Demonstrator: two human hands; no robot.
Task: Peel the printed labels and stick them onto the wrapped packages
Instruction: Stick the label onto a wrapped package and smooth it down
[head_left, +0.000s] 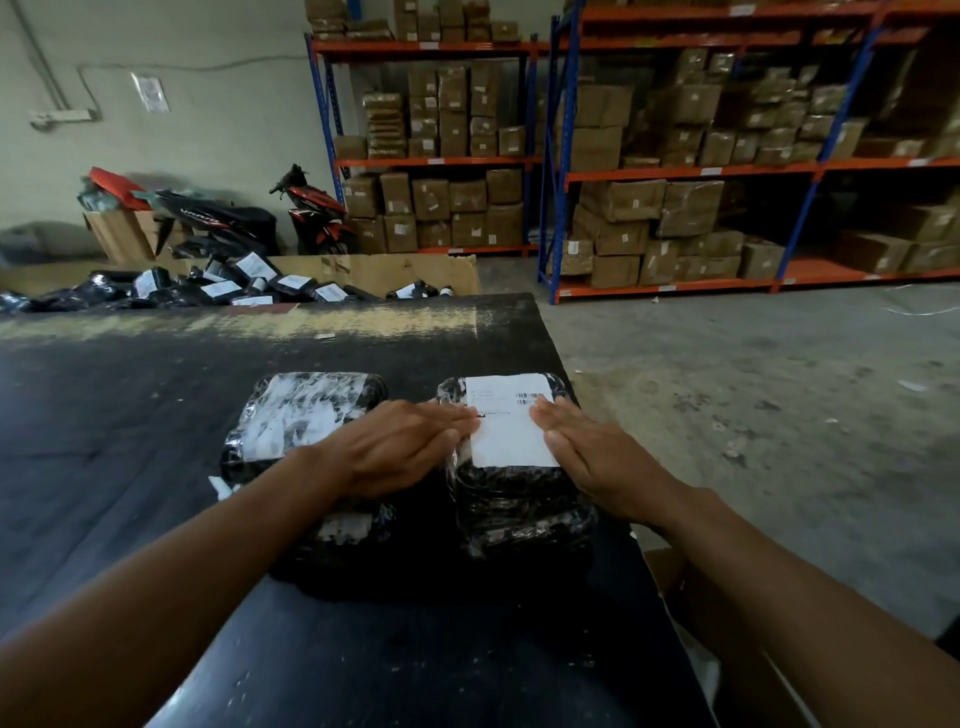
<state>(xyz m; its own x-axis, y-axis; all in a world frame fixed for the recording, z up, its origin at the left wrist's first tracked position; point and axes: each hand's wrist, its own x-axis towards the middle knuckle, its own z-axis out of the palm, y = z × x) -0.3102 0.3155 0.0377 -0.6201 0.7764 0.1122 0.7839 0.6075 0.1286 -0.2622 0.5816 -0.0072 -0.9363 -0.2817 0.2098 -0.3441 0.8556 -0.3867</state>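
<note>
**A:** Where does the person have room to move?

**B:** The table (156, 415) stretches wide to the left and toward the near edge. Its right edge runs just beside the right package (524, 504). Past that edge the concrete floor (753, 389) lies open as far as the shelves (675, 171).

**A:** And the hands?

**B:** Both lie flat, fingers straight. The left hand (400, 447) presses the left edge of the white label (511, 431), and the right hand (597, 457) presses its right edge. The label sits on top of the right package, on its far half, barcode at the far end.

**A:** What is close by?

**B:** The left package (291, 410) lies just beside the right one, partly under the left wrist. Both are black under shiny film.

**A:** Any containers?

**B:** A low cardboard bin (363, 273) stands behind the table's far edge, holding a heap of black parcels (223, 288), many with white labels. The shelves carry brown cartons (431, 200). An open cardboard box (691, 587) sits on the floor by the table's right side, and its contents cannot be made out. Two motorbikes (311, 213) stand by the wall.
</note>
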